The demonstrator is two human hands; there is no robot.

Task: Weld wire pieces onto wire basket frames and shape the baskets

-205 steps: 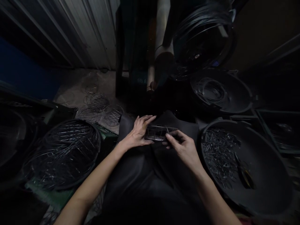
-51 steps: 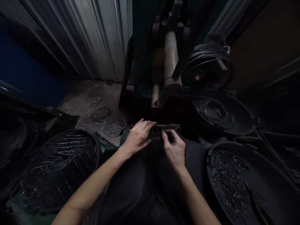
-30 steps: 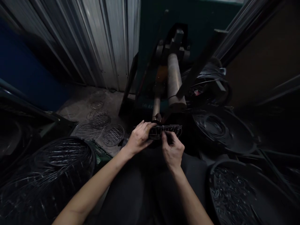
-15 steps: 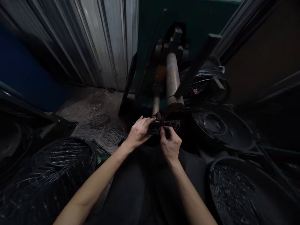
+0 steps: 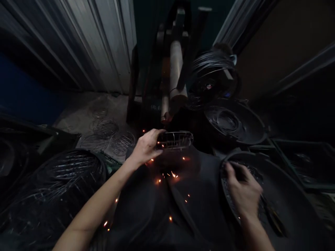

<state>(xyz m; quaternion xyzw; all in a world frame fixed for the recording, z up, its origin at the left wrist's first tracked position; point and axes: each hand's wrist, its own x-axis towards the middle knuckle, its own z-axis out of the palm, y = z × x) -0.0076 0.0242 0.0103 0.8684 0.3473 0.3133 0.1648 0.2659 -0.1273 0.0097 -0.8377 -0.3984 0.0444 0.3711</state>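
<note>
My left hand [image 5: 144,147] grips the left end of a small round wire rack [image 5: 175,139], seen nearly edge-on, just in front of a dark machine with a pale roller [image 5: 176,66]. Orange sparks [image 5: 167,174] fall over my dark lap [image 5: 167,202] below the rack. My right hand [image 5: 243,193] is blurred and reaches into a big black basin [image 5: 295,209] at the right that holds several short wire pieces [image 5: 255,172]. Its fingers are smeared, so whether they hold anything is unclear.
Another black basin [image 5: 248,123] with coiled wire sits behind the right one, below a wire spool [image 5: 213,75]. A large tub of long wire loops [image 5: 65,174] fills the left. Finished round wire racks [image 5: 121,143] lie on the floor by a corrugated metal wall [image 5: 86,42].
My right hand has left the wire rack and swung down right into the basin of wire pieces. Sparks now scatter below the rack. The view has tilted down.
</note>
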